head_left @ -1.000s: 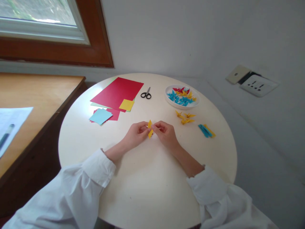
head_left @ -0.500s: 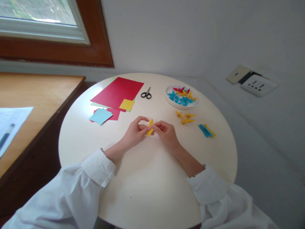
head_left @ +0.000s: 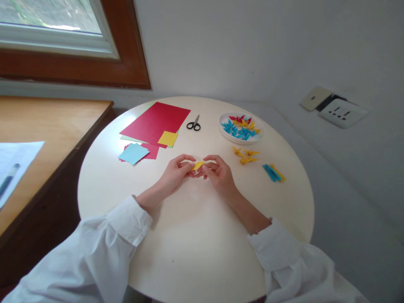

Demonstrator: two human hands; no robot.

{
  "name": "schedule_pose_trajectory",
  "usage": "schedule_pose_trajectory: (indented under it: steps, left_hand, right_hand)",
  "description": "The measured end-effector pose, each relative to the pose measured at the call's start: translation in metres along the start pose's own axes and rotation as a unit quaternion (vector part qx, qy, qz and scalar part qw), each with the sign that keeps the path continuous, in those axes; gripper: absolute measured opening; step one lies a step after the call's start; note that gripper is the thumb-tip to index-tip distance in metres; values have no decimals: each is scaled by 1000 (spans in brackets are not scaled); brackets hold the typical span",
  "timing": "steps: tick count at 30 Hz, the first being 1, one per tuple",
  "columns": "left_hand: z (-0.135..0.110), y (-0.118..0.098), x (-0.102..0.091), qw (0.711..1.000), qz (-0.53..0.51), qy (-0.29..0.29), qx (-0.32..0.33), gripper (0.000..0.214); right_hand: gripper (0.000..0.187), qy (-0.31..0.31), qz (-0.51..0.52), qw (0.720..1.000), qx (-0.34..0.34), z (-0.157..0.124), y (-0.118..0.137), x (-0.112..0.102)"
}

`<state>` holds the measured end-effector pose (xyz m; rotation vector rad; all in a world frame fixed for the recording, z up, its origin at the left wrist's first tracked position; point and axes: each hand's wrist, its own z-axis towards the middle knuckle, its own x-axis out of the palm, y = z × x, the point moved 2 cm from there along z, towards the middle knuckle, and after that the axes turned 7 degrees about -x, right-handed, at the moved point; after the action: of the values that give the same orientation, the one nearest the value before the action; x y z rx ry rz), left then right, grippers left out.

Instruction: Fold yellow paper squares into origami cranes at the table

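Note:
A small folded yellow paper (head_left: 198,166) is pinched between my two hands above the middle of the round white table (head_left: 195,235). My left hand (head_left: 178,171) grips its left end with thumb and fingers. At the other end my right hand (head_left: 219,172) has thumb and fingers closed on it. The fingertips hide part of the paper. To the right of my right hand lie several yellow paper cranes (head_left: 245,156). Beyond them, a white round dish (head_left: 223,134) holds red, yellow and blue paper cranes (head_left: 242,131).
Black-handled scissors (head_left: 193,124) lie toward the back. Left of them are a large red sheet (head_left: 154,122), a yellow square (head_left: 168,139) and light blue squares (head_left: 134,154). Folded blue and yellow strips (head_left: 273,172) rest at the right. A wooden desk (head_left: 63,118) stands at the left.
The yellow paper has turned from nearly upright to a flatter slant between my hands. My left hand has shifted slightly left, and my fingers have changed their grip on the paper's ends.

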<state>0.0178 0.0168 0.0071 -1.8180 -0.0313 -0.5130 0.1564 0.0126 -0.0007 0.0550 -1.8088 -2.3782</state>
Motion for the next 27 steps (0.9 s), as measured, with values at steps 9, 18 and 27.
schedule_pose_trajectory:
  steps: [9, 18, 27]
  left_hand:
    - [-2, -2, 2, 999, -14, 36, -16, 15]
    - [1, 1, -1, 997, -38, 71, -21, 12]
    - [-3, -5, 1, 999, 50, -2, 21, 17]
  right_hand:
    - [13, 35, 30, 998, -37, 1, -2, 3]
    - [8, -43, -4, 999, -19, 3, 1, -1]
    - [6, -68, -15, 998, -8, 4, 2, -2]
